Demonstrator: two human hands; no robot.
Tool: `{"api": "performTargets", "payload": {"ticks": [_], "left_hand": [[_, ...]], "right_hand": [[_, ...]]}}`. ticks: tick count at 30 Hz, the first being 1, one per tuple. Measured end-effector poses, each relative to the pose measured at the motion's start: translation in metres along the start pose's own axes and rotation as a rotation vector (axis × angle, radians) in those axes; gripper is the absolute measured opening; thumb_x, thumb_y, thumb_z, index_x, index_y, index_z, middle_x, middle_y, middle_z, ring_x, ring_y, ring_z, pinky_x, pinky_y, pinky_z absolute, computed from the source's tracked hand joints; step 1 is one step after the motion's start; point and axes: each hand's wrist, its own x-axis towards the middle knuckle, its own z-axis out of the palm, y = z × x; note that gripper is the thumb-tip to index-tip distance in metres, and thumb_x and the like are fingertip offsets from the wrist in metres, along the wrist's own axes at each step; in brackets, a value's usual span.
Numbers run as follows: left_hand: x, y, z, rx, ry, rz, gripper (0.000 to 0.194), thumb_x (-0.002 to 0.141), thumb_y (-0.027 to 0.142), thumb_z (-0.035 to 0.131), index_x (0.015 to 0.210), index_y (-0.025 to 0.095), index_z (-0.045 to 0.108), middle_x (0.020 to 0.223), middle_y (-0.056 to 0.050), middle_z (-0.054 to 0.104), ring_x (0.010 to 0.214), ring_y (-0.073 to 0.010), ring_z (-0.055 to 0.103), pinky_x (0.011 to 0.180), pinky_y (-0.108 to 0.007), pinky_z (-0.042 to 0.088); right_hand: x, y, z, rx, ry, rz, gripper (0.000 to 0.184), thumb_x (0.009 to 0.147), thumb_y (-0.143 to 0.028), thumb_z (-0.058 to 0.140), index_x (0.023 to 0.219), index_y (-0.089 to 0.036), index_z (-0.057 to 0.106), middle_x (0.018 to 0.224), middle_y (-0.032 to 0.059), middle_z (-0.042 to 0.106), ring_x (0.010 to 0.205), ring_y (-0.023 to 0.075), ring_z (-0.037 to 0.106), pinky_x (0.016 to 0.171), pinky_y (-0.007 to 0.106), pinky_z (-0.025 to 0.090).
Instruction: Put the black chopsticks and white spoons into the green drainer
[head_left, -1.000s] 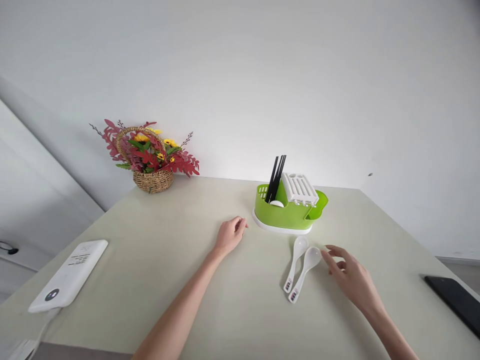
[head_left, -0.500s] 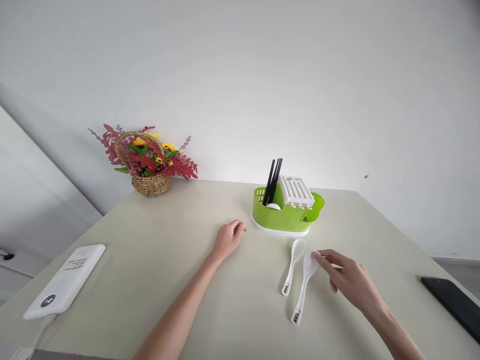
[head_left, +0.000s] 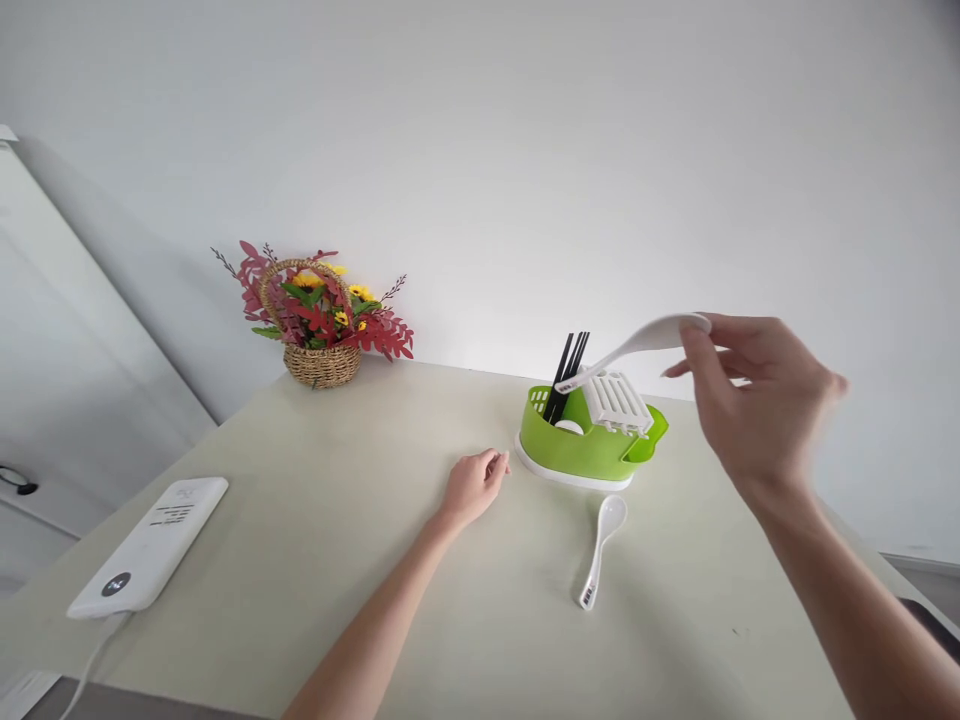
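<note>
Raised above the table, my right hand [head_left: 757,400] pinches a white spoon [head_left: 637,345] by its bowl. The spoon's handle slopes down to the left, its end in front of the black chopsticks [head_left: 562,385]. Those chopsticks stand in a green utensil holder [head_left: 574,450] with a white slotted rack [head_left: 616,398] and a white base. A white rounded bit, perhaps another spoon's bowl, shows inside it. A second white spoon [head_left: 598,555] lies on the table in front of the holder. My left hand [head_left: 474,485] rests on the table left of the holder, fingers curled around nothing.
A wicker basket of artificial flowers [head_left: 322,362] stands at the back left. At the left lies a white power bank [head_left: 154,545] with a cable. A dark flat object [head_left: 934,628] is partly hidden behind my right arm. A wall [head_left: 480,180] rises behind the table.
My right hand has lifted the nearer spoon off the table, up to above the holder's right side. The other spoon stays lying there. My left hand keeps its place; the view has shifted slightly.
</note>
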Motion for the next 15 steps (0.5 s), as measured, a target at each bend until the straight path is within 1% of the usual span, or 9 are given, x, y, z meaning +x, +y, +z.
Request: {"api": "performTargets", "payload": {"ticks": [1,3,5,7,10,15], "left_hand": [[0.0,0.0,0.0,0.003,-0.003,0.004,0.047,0.106,0.05,0.041,0.079,0.022,0.068,0.064,0.0,0.067,0.055,-0.0148,0.057,0.058,-0.027,0.035],[-0.001,-0.001,0.0,0.005,-0.008,0.012,0.046,0.106,0.048,0.041,0.08,0.022,0.068,0.068,-0.001,0.07,0.057,-0.0148,0.059,0.059,-0.027,0.036],[-0.001,-0.001,0.001,0.012,-0.01,0.018,0.045,0.107,0.047,0.041,0.081,0.022,0.068,0.068,-0.001,0.071,0.057,-0.0148,0.059,0.06,-0.027,0.036],[-0.002,-0.002,0.001,0.025,-0.01,0.023,0.045,0.107,0.046,0.041,0.08,0.022,0.068,0.067,-0.001,0.071,0.056,-0.0147,0.059,0.06,-0.027,0.036],[-0.001,-0.003,0.001,0.038,-0.017,0.036,0.045,0.107,0.045,0.041,0.081,0.022,0.068,0.067,0.0,0.071,0.055,-0.0144,0.058,0.059,-0.027,0.036],[-0.001,-0.003,0.002,0.055,-0.012,0.038,0.044,0.107,0.044,0.041,0.081,0.022,0.069,0.066,0.0,0.071,0.055,-0.0144,0.058,0.059,-0.027,0.035]], "right_hand": [[0.001,0.002,0.01,0.008,0.027,-0.002,0.025,0.103,-0.041,0.056,0.107,-0.022,0.073,0.084,0.0048,0.078,0.067,0.0205,0.074,0.064,0.031,0.051],[-0.003,0.006,0.031,-0.015,0.028,-0.029,0.02,0.1,-0.039,0.062,0.103,-0.023,0.075,0.079,0.001,0.078,0.062,0.017,0.071,0.063,0.029,0.048],[-0.012,0.011,0.049,-0.099,-0.016,-0.123,0.019,0.099,-0.038,0.063,0.101,-0.025,0.077,0.079,-0.0003,0.078,0.061,0.0155,0.067,0.059,0.027,0.042],[-0.023,0.014,0.063,-0.172,-0.043,-0.209,0.019,0.099,-0.036,0.063,0.097,-0.025,0.078,0.075,-0.0004,0.077,0.06,0.015,0.064,0.058,0.026,0.038],[-0.039,0.015,0.078,-0.213,-0.104,-0.284,0.021,0.1,-0.033,0.061,0.094,-0.023,0.079,0.065,-0.0002,0.072,0.061,0.0152,0.063,0.062,0.026,0.037],[-0.056,0.012,0.092,-0.212,-0.159,-0.334,0.021,0.101,-0.028,0.059,0.095,-0.022,0.079,0.068,0.0008,0.076,0.066,0.0166,0.069,0.072,0.028,0.043]]}}
